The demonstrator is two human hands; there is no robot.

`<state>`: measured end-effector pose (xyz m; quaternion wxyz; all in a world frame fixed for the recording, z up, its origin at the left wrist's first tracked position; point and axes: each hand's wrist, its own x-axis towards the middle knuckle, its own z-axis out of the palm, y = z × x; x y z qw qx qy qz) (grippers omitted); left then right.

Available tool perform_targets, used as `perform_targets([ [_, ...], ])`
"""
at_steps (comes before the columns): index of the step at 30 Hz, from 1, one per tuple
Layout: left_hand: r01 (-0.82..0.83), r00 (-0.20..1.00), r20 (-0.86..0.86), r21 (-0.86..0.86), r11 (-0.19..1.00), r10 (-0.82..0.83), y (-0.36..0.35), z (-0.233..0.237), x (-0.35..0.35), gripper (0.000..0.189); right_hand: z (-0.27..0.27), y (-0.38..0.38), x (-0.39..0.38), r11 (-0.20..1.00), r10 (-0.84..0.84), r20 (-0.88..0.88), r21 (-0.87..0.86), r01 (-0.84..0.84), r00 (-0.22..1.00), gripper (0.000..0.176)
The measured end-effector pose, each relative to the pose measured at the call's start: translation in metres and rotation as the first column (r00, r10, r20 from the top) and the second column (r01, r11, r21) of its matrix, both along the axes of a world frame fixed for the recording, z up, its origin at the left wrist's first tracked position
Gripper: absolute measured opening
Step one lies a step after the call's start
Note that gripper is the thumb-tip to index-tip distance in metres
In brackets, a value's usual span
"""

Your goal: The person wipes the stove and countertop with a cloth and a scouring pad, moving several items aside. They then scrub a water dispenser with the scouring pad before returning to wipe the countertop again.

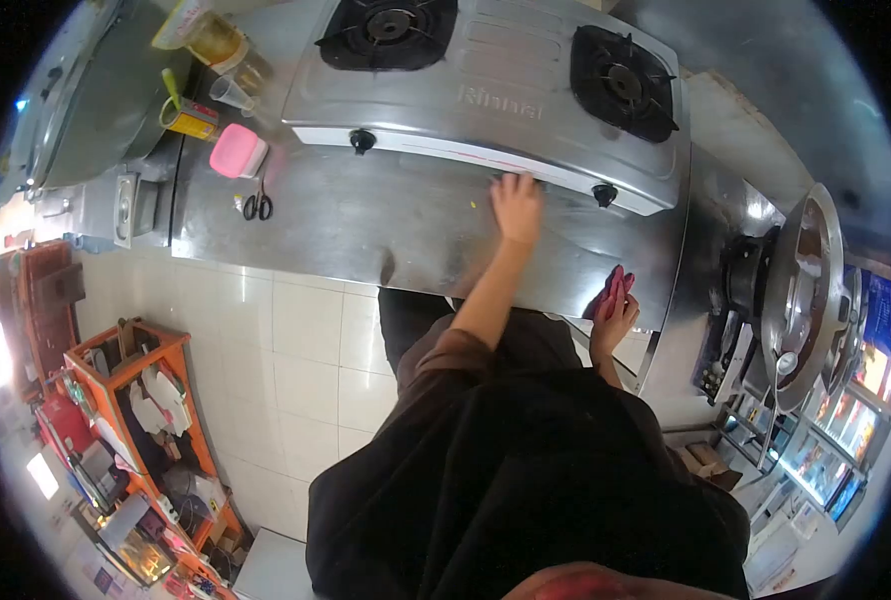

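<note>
We list cloth point(616, 291), grasped by right hand point(618, 322), bunched seemingly for control; left hand point(518, 208) by stove point(446, 110), grip unclear.

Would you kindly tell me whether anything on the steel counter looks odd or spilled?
A yellow speck lies on the steel counter just left of the left hand, perhaps a stray crumb. A dark mark near the counter's front edge also breaks the plain surface; whether dent, stain or reflection, I cannot tell.

Dark pinkish-red cloth point(617, 284) — crumpled, bunched in the right hand point(616, 319) — at the steel counter's point(366, 215) front edge
</note>
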<state>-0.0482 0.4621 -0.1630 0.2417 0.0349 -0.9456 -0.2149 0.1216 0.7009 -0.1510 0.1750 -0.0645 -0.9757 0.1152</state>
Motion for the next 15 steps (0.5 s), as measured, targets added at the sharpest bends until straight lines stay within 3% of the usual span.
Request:
perform_targets([
  [1,-0.036,0.994,0.102,0.040,0.999,0.031,-0.017,0.002,0.003,0.015,0.000,-0.002,-0.007,1.000,-0.010,0.003,0.011,0.010,1.000,0.041],
  [2,-0.170,0.985,0.031,0.048,0.984,0.169,-0.050,-0.008,0.007,0.014,0.000,-0.008,-0.018,0.993,-0.118,-0.076,-0.011,0.117,0.990,0.042],
  [3,-0.212,0.975,0.047,-0.093,0.973,0.217,-0.096,-0.023,0.017,0.010,-0.005,-0.012,-0.032,0.974,-0.227,-0.155,-0.046,0.222,0.962,0.043],
  [4,-0.353,0.935,-0.058,-0.116,0.928,0.349,-0.140,-0.010,0.029,0.012,-0.015,-0.008,-0.050,0.974,-0.219,-0.209,0.012,0.227,0.953,0.044],
  [5,-0.420,0.902,-0.003,-0.240,0.875,0.431,-0.187,-0.005,0.046,0.012,-0.012,-0.016,-0.072,0.981,-0.190,-0.201,0.009,0.196,0.961,0.047],
  [6,-0.455,0.887,-0.053,-0.273,0.847,0.459,-0.232,0.003,0.071,0.012,-0.010,-0.031,-0.093,0.968,-0.215,-0.210,-0.176,0.179,0.954,0.044],
  [7,-0.475,0.873,0.035,-0.172,0.863,0.487,-0.266,0.017,0.097,0.016,-0.025,-0.048,-0.115,0.856,-0.194,-0.293,-0.517,0.015,0.936,0.044],
  [8,-0.528,0.848,0.000,-0.101,0.843,0.530,-0.288,0.026,0.123,0.019,-0.018,-0.072,-0.129,0.993,-0.106,-0.191,0.037,0.115,0.976,0.040],
  [9,-0.607,0.791,0.067,-0.046,0.793,0.609,-0.313,0.021,0.153,0.020,-0.030,-0.102,-0.142,0.999,-0.046,-0.157,-0.030,0.042,0.987,0.035],
  [10,-0.629,0.768,0.036,-0.153,0.763,0.640,-0.329,0.023,0.182,0.020,0.007,-0.158,-0.151,0.983,0.016,-0.146,-0.178,-0.043,0.989,0.026],
  [11,-0.694,0.711,0.086,-0.073,0.716,0.698,-0.343,0.016,0.212,0.020,0.032,-0.205,-0.152,0.841,-0.023,0.183,-0.528,0.119,0.983,0.021],
  [12,-0.786,0.592,0.222,-0.051,0.616,0.774,-0.358,0.002,0.249,0.026,0.020,-0.247,-0.145,0.903,0.123,0.118,-0.426,-0.061,0.985,0.019],
  [13,-0.863,0.503,0.212,0.069,0.500,0.838,-0.352,0.004,0.272,0.030,-0.007,-0.292,-0.132,0.835,0.213,0.116,-0.537,-0.119,0.970,0.018],
  [14,-0.909,0.409,0.217,0.187,0.374,0.887,-0.339,0.006,0.293,0.034,-0.015,-0.336,-0.117,0.856,0.483,0.227,-0.325,-0.402,0.845,0.016],
  [15,-0.874,0.338,0.249,0.440,0.205,0.908,-0.334,-0.011,0.325,0.035,-0.026,-0.376,-0.092,0.650,0.606,-0.212,-0.423,-0.631,0.766,0.016],
])
